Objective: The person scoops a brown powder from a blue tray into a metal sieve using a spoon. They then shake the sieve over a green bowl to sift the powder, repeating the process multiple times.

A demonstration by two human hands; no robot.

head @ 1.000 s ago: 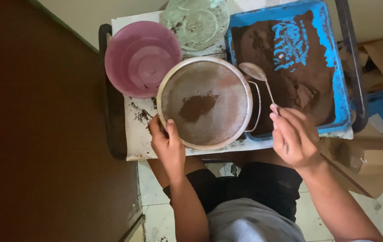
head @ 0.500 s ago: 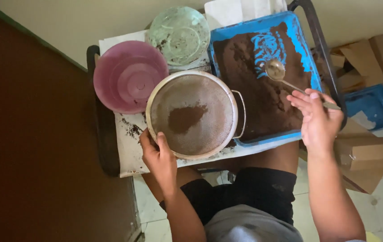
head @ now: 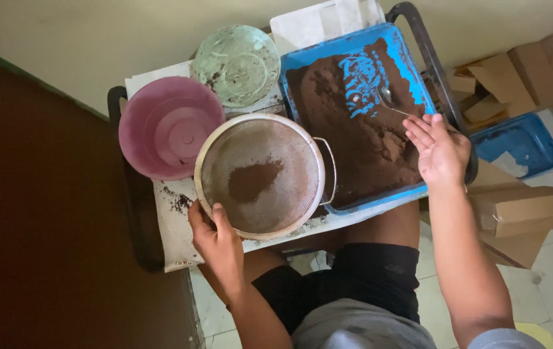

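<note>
Since half a second ago the spoon (head: 388, 98) has travelled further up the blue tray (head: 419, 77), away from the sieve, while the left hand (head: 215, 236) has kept its place. At far left a pink basin (head: 166, 132) sits without contents, and behind it a pale green dish (head: 238, 61) smeared with brown. The left hand grips the near rim of the round sieve (head: 260, 174), thumb over the edge and fingers curled beneath; a small heap of brown powder (head: 250, 181) lies on the mesh, most of which shows bare. Just right of the sieve, the blue tray holds a broad layer of the same powder, scraped through to blue near its far end. The right hand (head: 441, 152) hangs over the tray's right edge, fingers loosely extended, apparently pinching the spoon's thin handle, though the grip itself is hard to make out. Judging by the full tray and the small heap, much powder remains unsifted. Cardboard boxes (head: 522, 213) lie at right.
</note>
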